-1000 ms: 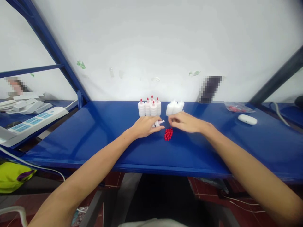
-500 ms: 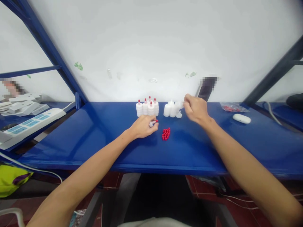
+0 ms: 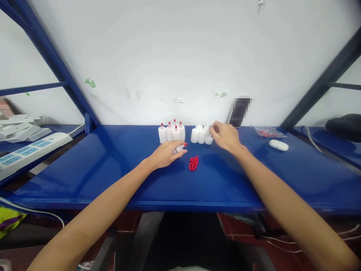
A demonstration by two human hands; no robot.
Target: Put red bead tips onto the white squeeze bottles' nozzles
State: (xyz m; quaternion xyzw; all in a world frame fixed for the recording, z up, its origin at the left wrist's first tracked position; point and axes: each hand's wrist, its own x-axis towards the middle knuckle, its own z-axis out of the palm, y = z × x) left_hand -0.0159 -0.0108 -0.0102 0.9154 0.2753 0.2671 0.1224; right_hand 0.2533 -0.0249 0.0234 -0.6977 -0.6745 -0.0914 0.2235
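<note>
My left hand (image 3: 166, 153) is closed around a small white squeeze bottle (image 3: 178, 149) with a red tip cap, held tilted and mostly hidden by the fingers. Just behind it stands a cluster of several white bottles with red caps (image 3: 169, 132). My right hand (image 3: 225, 135) has thumb and fingers closed at the top of an uncapped white bottle (image 3: 208, 140). Beside that bottle, more uncapped white bottles (image 3: 195, 135) stand upright, partly covered by the fingers. On the blue table (image 3: 225, 180), between the hands and closer to me, lies a tight group of small red caps (image 3: 193, 163).
A clear bag with red pieces (image 3: 269, 132) and a white rounded case (image 3: 278, 145) lie to the right. A dark phone-like object (image 3: 239, 113) leans on the wall. At left are a power strip (image 3: 34, 150) and white boxes (image 3: 21, 128).
My right hand has come slightly left and down, to the front uncapped bottle, which looked tilted before. My left hand still holds its capped bottle. The whole view has shifted a little.
</note>
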